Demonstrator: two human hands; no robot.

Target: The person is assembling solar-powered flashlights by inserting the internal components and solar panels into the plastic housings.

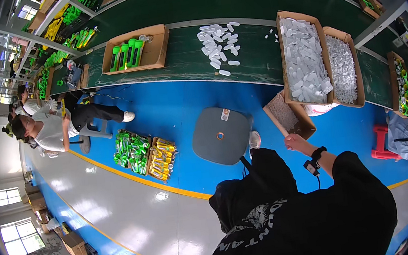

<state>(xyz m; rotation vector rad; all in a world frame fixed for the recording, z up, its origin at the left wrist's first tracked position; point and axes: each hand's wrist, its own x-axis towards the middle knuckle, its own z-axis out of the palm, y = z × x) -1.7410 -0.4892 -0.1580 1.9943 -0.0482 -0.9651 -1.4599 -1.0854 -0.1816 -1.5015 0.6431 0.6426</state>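
My right hand [297,143] is closed on the near edge of an open cardboard box [275,122]. The box sits low beside the bench, tilted, with many small pale parts [283,112] inside. A black strap with a small device [312,166] is on my right wrist. My left hand is out of sight. Just above the held box, a large carton [284,66] of white oval plastic pieces [302,59] stands at the bench edge, next to a carton of small clear parts [341,64].
A grey stool [222,135] stands left of my leg. Loose white pieces [217,44] and a box of green flashlights [126,54] lie on the green bench [186,68]. Cartons of green and yellow items [133,151] sit on the floor. A person [51,127] sits left; a red stool [382,144] is right.
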